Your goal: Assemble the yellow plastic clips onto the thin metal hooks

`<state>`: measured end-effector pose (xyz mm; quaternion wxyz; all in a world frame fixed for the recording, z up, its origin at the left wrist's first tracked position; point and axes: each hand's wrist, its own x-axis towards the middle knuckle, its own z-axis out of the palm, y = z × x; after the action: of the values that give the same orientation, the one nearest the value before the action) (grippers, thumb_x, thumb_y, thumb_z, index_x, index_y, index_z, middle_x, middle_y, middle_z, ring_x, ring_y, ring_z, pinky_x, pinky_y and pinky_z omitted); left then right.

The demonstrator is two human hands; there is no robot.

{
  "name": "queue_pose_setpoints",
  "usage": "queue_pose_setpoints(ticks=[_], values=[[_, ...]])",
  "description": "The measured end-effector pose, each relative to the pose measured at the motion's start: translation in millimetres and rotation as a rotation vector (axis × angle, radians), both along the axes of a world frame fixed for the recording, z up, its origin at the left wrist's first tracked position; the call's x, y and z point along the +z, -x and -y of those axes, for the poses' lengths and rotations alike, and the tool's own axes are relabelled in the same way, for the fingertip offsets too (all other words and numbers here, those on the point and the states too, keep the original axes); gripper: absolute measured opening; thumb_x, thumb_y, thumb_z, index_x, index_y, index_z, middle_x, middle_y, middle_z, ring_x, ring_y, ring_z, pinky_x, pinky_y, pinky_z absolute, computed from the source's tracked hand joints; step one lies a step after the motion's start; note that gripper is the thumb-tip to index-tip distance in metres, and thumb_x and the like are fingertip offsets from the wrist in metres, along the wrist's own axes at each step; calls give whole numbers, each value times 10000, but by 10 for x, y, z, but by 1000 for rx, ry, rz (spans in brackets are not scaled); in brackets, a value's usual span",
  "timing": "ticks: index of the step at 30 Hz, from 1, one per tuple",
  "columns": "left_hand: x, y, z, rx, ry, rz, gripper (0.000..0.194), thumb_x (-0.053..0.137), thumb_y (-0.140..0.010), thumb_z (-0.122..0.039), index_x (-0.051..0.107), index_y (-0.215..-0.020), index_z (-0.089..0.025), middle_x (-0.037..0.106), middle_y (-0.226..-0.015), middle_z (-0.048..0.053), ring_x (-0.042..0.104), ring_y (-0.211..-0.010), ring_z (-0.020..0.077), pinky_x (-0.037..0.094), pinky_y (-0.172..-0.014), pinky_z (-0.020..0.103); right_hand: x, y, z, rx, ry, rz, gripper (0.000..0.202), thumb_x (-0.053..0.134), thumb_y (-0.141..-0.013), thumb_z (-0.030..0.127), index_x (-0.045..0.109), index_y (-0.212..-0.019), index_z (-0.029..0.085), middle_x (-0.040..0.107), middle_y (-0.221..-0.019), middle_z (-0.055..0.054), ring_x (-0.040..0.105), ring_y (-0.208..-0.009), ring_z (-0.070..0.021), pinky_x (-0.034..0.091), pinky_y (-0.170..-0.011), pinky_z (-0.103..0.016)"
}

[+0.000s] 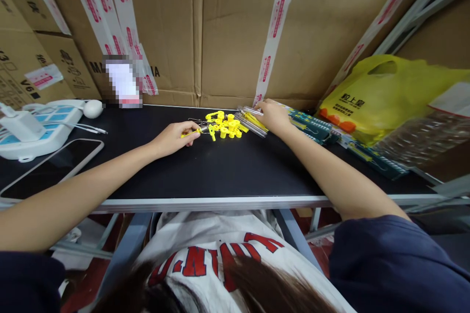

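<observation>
My left hand [172,139] is closed in a pinch on a small yellow plastic piece [191,133] with a metal-looking part at its tip. Just right of it lies a loose pile of yellow plastic parts [224,126], with thin metal wire pieces [200,122] at its left side. Beside the pile sits a bundle of clear plastic tubes [252,124] with yellow rods among them. The fingers of my right hand [274,116] are bent over the upper end of these tubes; its fingertips are partly hidden.
Green printed packages [312,126] lie right of my right hand, by a yellow plastic bag [370,98] and a clear plastic container [411,134]. At left are a white power strip [60,129] and a phone [55,168]. Cardboard boxes [227,34] stand behind the black table [220,176].
</observation>
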<state>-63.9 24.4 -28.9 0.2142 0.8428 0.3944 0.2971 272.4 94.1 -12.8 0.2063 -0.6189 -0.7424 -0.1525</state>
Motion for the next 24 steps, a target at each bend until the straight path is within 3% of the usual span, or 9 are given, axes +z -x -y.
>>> queue_pose_setpoints(ticks=[7, 10, 12, 14, 18, 21, 24], values=[[6, -22, 32, 1, -9, -12, 308, 517, -885, -450, 618, -945, -166, 643, -706, 12, 625, -674, 150, 469, -709, 280, -58, 87, 22, 12, -100, 172, 294, 569, -921, 320, 711, -1048, 96, 677, -1047, -220, 607, -989, -352, 461, -863, -489], [25, -30, 15, -13, 2, -30, 306, 516, -879, -452, 612, -925, -165, 646, -741, 22, 620, -698, 158, 471, -708, 287, -17, 134, 70, 55, -162, 122, 334, 530, -945, 351, 712, -1055, 94, 672, -1052, -217, 590, -1012, -356, 444, -882, -502], [51, -47, -14, -35, 39, -23, 302, 524, -871, -449, 604, -931, -164, 640, -749, 22, 617, -698, 159, 477, -707, 292, 18, 228, 148, 164, -175, 25, 334, 494, -963, 356, 726, -992, 118, 681, -991, -182, 594, -975, -323, 445, -874, -474], [83, -85, -52, -54, 73, -10, 286, 530, -868, -429, 593, -945, -161, 626, -737, 18, 608, -683, 153, 475, -692, 287, 30, 381, 263, 358, -132, -106, 354, 461, -978, 364, 723, -906, 138, 682, -908, -140, 601, -907, -273, 451, -850, -424], [112, -233, -103, -71, 101, 42, 240, 498, -875, -378, 566, -917, -152, 567, -717, 5, 553, -642, 130, 433, -622, 256, -62, 731, 510, 739, 105, -412, 329, 497, -958, 450, 650, -933, 161, 681, -866, -68, 594, -767, -181, 458, -732, -318], [75, -338, -79, -93, 59, 64, 251, 470, -886, -377, 566, -876, -145, 497, -700, -10, 471, -615, 112, 371, -582, 243, -177, 875, 606, 824, 214, -578, 255, 556, -923, 434, 548, -941, 180, 655, -800, -25, 569, -689, -149, 442, -674, -283], [21, -364, -15, -103, -13, 79, 332, 442, -925, -429, 597, -968, -139, 474, -729, -13, 429, -623, 107, 336, -584, 244, -239, 887, 624, 849, 195, -619, 183, 527, -941, 371, 488, -913, 194, 622, -779, -15, 565, -694, -147, 437, -702, -286]])
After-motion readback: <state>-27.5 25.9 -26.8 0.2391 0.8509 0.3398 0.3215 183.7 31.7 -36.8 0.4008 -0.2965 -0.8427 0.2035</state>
